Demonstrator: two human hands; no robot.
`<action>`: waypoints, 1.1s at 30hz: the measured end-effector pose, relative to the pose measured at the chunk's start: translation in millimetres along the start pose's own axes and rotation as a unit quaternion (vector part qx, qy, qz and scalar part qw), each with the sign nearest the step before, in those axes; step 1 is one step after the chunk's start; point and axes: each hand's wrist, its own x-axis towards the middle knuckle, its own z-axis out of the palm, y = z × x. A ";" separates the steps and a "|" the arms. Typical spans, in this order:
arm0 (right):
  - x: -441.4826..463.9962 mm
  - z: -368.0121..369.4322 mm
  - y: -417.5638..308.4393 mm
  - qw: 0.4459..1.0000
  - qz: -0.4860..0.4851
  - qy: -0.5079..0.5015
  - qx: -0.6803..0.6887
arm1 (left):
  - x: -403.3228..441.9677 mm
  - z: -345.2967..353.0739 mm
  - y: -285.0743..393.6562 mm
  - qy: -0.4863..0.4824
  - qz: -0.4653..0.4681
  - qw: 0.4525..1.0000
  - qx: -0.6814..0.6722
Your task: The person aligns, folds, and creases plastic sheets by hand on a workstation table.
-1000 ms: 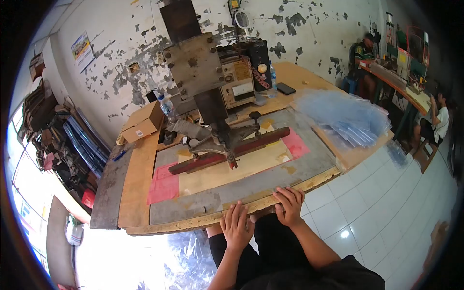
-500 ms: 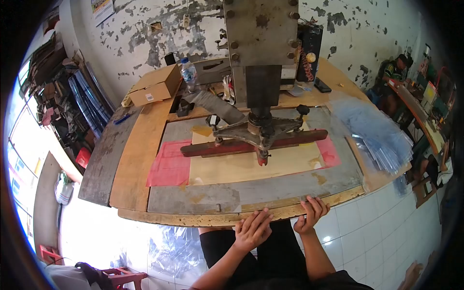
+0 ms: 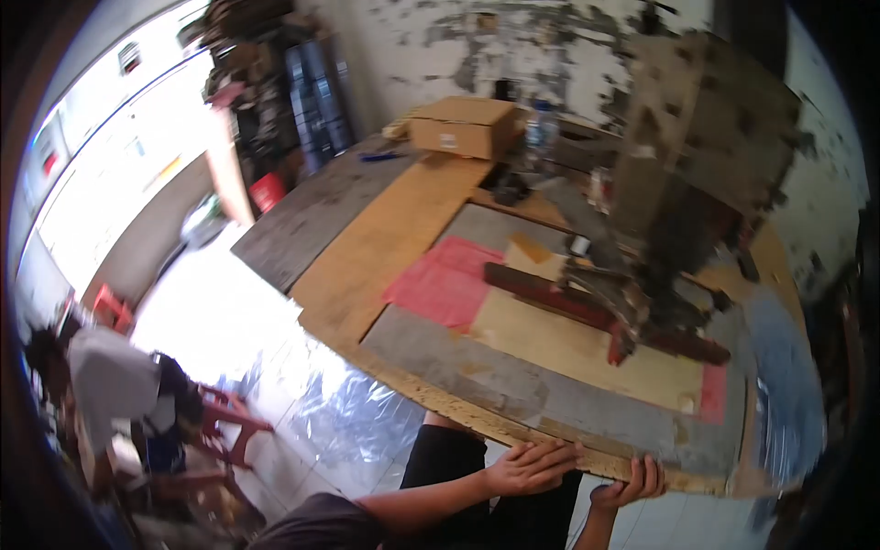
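Red bar (image 3: 550, 295) partly hides pale sheet (image 3: 536, 337), box (image 3: 463, 130) behind.

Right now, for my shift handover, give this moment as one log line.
left hand: on chipped yellowish tabletop edge | right hand: on same edge | long dark-red bar: over cream rectangular sheet

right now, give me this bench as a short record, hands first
left hand: fingers laid on the front edge of the table
right hand: fingers curled at the same edge
press: red bar over a cream sheet, contact unclear
pink material: showing beyond both ends of the cream sheet
back of table: cardboard box, bottle beside it
right end of table: clear plastic sheets
floor: more clear plastic beside the table
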 end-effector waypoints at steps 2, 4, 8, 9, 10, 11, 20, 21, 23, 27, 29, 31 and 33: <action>2.4 -0.6 2.2 1.000 -0.020 -0.005 0.018 | 2.8 -0.5 2.5 0.010 0.014 1.000 -0.025; 0.4 -2.3 3.9 0.999 -0.015 -0.021 -0.022 | 3.2 -0.5 4.3 0.018 0.004 1.000 -0.020; 2.9 1.1 1.0 1.000 -0.007 -0.004 -0.011 | -0.8 5.7 6.7 0.029 0.002 0.999 -0.024; 1.4 1.9 1.8 1.000 -0.004 -0.001 0.001 | -1.7 7.1 6.8 0.028 -0.001 0.999 -0.038; 0.1 2.6 2.7 1.000 -0.004 0.002 0.005 | -3.1 9.4 7.0 0.029 0.000 0.999 -0.034; -1.4 2.3 4.0 1.000 -0.006 -0.001 0.005 | -4.2 12.3 8.1 0.034 -0.001 0.999 -0.030; 3.3 0.9 1.0 1.000 -0.010 0.003 0.012 | -0.8 7.0 7.3 0.027 0.001 0.999 -0.028; 3.3 1.7 1.5 1.000 -0.010 0.004 0.011 | -0.4 6.7 6.6 0.026 0.002 0.999 -0.027; -0.5 1.6 3.4 1.000 -0.007 0.001 0.012 | -1.9 7.4 6.9 0.024 0.001 0.999 -0.027; 0.5 1.3 1.6 1.000 -0.002 0.001 0.011 | -5.9 9.7 7.4 0.019 0.003 0.999 -0.026; 4.1 0.1 -0.8 1.000 -0.002 0.001 0.010 | -9.0 11.8 7.5 0.013 0.004 1.000 -0.026; 2.0 1.4 0.6 1.000 -0.003 0.002 0.010 | -8.6 11.4 6.5 0.008 0.005 1.000 -0.025; -0.9 2.1 3.4 1.000 -0.002 -0.001 0.009 | -7.8 11.0 6.4 0.011 0.009 1.000 -0.022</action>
